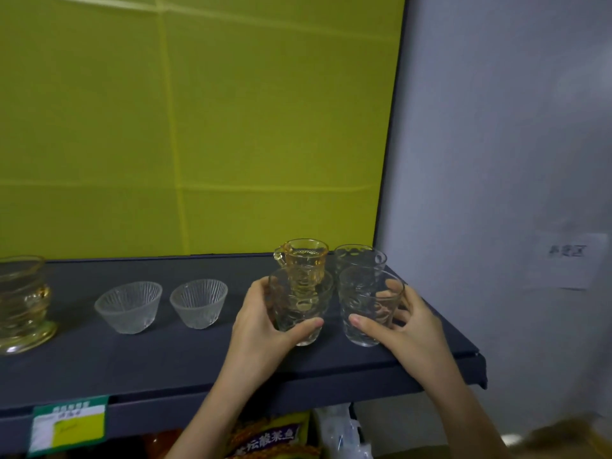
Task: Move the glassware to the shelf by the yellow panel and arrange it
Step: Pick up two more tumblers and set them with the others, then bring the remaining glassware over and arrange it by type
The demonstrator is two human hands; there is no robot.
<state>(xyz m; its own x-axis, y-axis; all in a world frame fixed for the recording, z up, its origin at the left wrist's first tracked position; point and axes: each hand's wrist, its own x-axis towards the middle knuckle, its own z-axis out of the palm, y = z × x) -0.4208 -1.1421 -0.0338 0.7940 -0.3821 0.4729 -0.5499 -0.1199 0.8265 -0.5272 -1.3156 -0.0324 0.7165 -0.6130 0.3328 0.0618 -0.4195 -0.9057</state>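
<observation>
Two glasses are being held on the dark shelf [165,359] in front of the yellow panel [198,127]. The left clear glass [299,313] is gripped by the left hand [261,326], with the thumb in front and the fingers curled round the side. The right clear glass [369,309] is gripped the same way by the right hand [409,326]. Both glasses are upright near the right end of the shelf. It cannot be told for sure if they are set down or are held just above it.

Just behind the left clear glass an amber mug [303,263] is seen. Just behind the right one a back glass [359,260] is seen. All four are packed very close together.

A bump could be caused if a held glass is pushed back too far. The amber mug or the back glass could be knocked over or chipped. The two held glasses could also be clinked together if they are slid sideways.

The right clear glass is kept near the shelf's end, so it could be tipped off if it is let go too soon. Smooth glass can slip from fingers too.

Further left, two ribbed bowls [129,306] and a big amber dish [23,303] are well apart from the hands.
</observation>
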